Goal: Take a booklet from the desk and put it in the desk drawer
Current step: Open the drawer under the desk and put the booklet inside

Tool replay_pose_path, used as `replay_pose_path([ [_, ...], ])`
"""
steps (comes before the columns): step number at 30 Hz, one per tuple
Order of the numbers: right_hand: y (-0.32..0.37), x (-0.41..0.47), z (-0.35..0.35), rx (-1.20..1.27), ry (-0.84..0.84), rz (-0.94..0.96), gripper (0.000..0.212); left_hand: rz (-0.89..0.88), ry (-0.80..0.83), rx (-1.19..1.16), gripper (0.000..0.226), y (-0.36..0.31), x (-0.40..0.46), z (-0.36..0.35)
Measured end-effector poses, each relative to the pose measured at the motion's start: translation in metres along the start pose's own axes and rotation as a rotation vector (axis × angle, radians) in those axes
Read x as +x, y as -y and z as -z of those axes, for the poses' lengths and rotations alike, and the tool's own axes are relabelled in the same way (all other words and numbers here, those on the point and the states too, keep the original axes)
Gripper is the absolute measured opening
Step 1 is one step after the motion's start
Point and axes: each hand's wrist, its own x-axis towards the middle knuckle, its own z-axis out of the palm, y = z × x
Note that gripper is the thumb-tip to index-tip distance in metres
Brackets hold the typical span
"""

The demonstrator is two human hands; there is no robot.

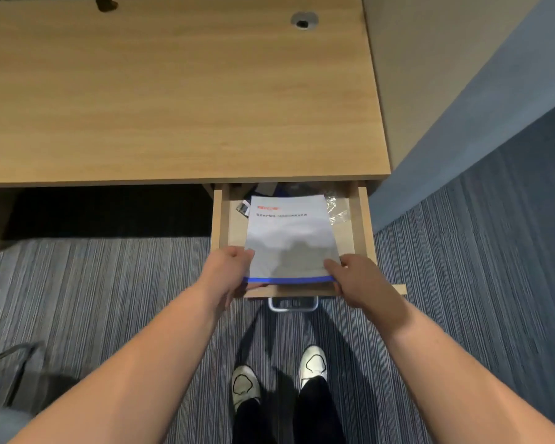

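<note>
Your left hand (229, 277) grips the near left corner of the booklet (290, 238), fingers curled under the cover and the thumb on its left edge. Your right hand (362, 283) grips the near right corner the same way, thumb lying on top of the cover and the other fingers hidden beneath. Both of your forearms are bare and reach forward from the bottom corners of the view.

The booklet is pale grey-white with a small orange mark and a line of dark print near its far edge, and a blue band along its near edge. You hold it face up above the open drawer (220, 219), its far edge reaching toward the drawer's back and its near edge over the drawer's front panel; whether it touches the drawer's bottom I cannot tell.

In the drawer, a small dark item (244, 208) lies beside the booklet's far left corner and a clear plastic wrapper (335, 208) beside its far right corner. A metal handle (293, 305) sticks out from the drawer's front. The wooden desk (173, 91) stretches beyond, with a round cable hole (303, 20) near its far right corner. Your two white shoes (279, 376) stand on striped carpet (109, 283) below the drawer.
</note>
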Motion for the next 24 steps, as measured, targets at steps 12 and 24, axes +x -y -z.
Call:
replay_pose_path([
  [12,-0.018,-0.041,-0.012,0.758,0.069,-0.35,0.021,0.235,0.008,-0.396,0.032,0.034,-0.034,0.031],
  [24,0.015,0.018,0.021,1.716,0.186,-0.543,0.049,0.338,0.166,-1.099,0.067,-0.019,-0.003,0.028],
])
